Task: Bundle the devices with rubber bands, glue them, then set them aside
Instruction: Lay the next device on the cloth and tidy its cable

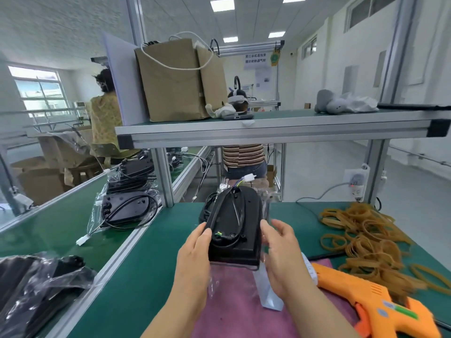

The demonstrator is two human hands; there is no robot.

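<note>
The black device (pixel 234 230) is held up in the lower middle of the frame, above the green counter (pixel 168 252) and a pink cloth (pixel 234 315), partly inside a clear bag (pixel 271 296). The left hand (pixel 192 259) grips its left edge with the thumb on top, and the right hand (pixel 283 259) pinches its right edge, fingers (pixel 284 228) loosely curled. Rubber bands (pixel 366 235) and an orange glue gun (pixel 366 298) lie at the lower right.

White walls (pixel 317 76), ceiling light panels (pixel 222 4), left window (pixel 39 91).

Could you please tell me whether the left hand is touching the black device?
Touching. The head view shows the left hand gripping the black device by its left edge, thumb on top.
</note>
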